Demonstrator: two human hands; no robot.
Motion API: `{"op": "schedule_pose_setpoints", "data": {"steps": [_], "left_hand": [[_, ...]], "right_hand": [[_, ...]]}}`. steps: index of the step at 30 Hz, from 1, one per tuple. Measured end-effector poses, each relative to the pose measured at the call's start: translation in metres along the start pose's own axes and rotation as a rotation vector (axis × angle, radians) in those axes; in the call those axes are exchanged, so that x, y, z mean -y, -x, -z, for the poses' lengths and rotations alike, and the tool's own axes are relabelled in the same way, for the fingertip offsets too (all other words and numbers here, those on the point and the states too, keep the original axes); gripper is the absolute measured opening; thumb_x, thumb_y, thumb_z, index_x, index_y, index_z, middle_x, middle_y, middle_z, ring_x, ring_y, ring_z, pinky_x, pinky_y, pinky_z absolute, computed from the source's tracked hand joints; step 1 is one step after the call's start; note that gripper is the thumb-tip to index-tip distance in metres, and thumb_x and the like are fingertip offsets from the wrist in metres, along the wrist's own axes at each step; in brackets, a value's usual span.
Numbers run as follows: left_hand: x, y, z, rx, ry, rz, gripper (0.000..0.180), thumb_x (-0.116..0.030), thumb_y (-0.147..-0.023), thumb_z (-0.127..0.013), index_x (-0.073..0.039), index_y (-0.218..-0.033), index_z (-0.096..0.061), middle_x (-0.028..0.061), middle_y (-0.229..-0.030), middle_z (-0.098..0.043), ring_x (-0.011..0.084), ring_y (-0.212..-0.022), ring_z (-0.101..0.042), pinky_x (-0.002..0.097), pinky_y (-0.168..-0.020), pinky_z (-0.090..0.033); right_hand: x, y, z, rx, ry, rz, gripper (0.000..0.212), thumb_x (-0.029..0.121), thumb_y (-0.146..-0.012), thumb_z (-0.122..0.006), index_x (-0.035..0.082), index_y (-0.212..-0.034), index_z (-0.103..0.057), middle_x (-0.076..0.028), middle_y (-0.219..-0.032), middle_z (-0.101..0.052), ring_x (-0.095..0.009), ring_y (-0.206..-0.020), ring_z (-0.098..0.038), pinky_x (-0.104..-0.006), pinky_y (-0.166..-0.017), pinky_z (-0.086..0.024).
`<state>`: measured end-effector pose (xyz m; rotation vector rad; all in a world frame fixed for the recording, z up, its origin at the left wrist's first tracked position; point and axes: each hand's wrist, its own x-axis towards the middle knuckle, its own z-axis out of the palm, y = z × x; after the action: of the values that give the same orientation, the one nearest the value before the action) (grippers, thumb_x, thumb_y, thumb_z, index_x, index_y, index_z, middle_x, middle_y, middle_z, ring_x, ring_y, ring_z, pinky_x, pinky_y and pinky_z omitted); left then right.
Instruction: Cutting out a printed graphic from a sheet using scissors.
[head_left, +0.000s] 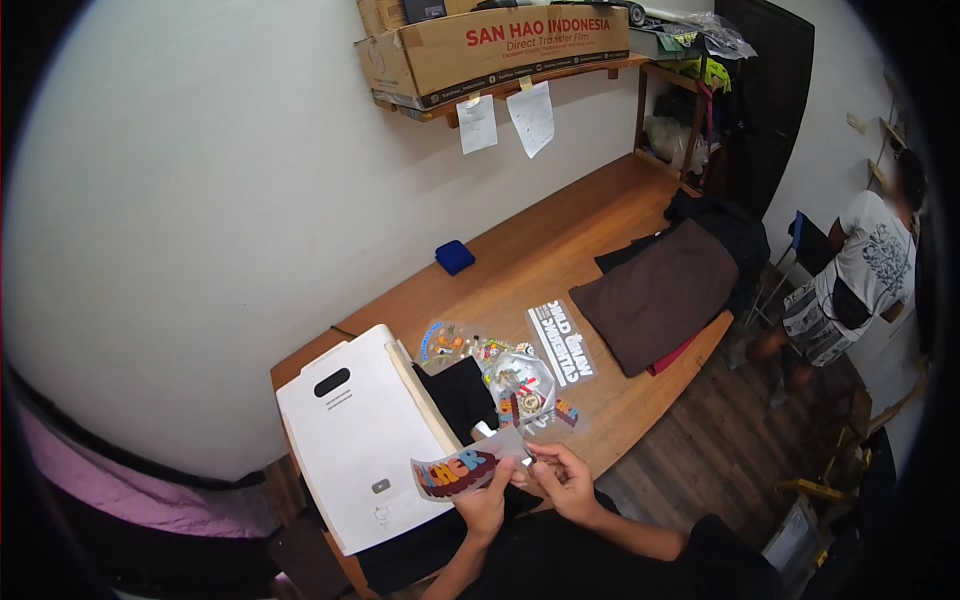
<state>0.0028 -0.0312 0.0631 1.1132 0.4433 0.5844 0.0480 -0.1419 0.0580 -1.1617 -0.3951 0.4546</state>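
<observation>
Low in the picture, my left hand grips a clear transfer film with blue, orange and dark red lettering, which curls out to the left over the edge of a white machine. Close beside it, my right hand has its fingers pinched together at the film's right end. Something small and shiny shows by those fingertips, too small to name. Just beyond my hands lie more printed films with colourful pictures. A black cloth lies between them and the white machine.
Further right on the wooden table are a film with white lettering and folded dark garments. A small blue cloth lies near the wall. Above, a shelf carries a long cardboard box. Another person stands at right.
</observation>
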Motion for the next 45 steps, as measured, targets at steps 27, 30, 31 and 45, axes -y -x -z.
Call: {"op": "schedule_pose_setpoints", "data": {"steps": [27,30,31,45], "left_hand": [[-0.0010,0.0033,-0.0051,-0.011,0.010,-0.003,0.026,0.002,-0.076,-0.059,0.006,-0.099,-0.047,0.0107,-0.074,-0.057,0.0151,-0.055,-0.056,0.0226,-0.049,-0.047],[-0.0014,0.0032,-0.0059,-0.017,0.018,-0.004,0.027,0.002,-0.076,-0.059,0.006,-0.099,-0.047,0.0109,-0.074,-0.057,0.0151,-0.055,-0.056,0.0226,-0.049,-0.047],[-0.0017,0.0034,-0.0063,-0.018,0.027,-0.008,0.027,0.002,-0.076,-0.059,0.006,-0.099,-0.047,0.0110,-0.075,-0.057,0.0150,-0.054,-0.056,0.0226,-0.048,-0.047],[0.0013,0.0006,-0.0020,-0.002,0.000,-0.001,0.027,0.003,-0.076,-0.058,0.007,-0.101,-0.047,0.0107,-0.073,-0.057,0.0149,-0.054,-0.056,0.0227,-0.048,-0.047]], "right_hand": [[0.0000,0.0016,0.0014,-0.026,0.006,0.008,0.027,0.005,-0.086,-0.047,-0.001,-0.113,-0.045,-0.001,-0.096,-0.053,0.001,-0.068,-0.044,-0.0126,-0.056,-0.034],[0.0014,0.0015,-0.0006,-0.029,-0.011,0.010,0.027,0.005,-0.086,-0.047,-0.001,-0.113,-0.045,-0.001,-0.096,-0.053,0.001,-0.068,-0.044,-0.0125,-0.055,-0.034],[0.0018,0.0016,-0.0010,-0.031,-0.016,0.011,0.027,0.005,-0.086,-0.047,-0.001,-0.113,-0.045,-0.001,-0.096,-0.053,0.001,-0.068,-0.044,-0.0125,-0.055,-0.034],[0.0022,-0.0022,-0.0028,-0.045,0.007,0.005,0.028,0.005,-0.086,-0.047,-0.001,-0.113,-0.045,-0.003,-0.098,-0.053,-0.001,-0.072,-0.046,-0.0130,-0.059,-0.037]]}}
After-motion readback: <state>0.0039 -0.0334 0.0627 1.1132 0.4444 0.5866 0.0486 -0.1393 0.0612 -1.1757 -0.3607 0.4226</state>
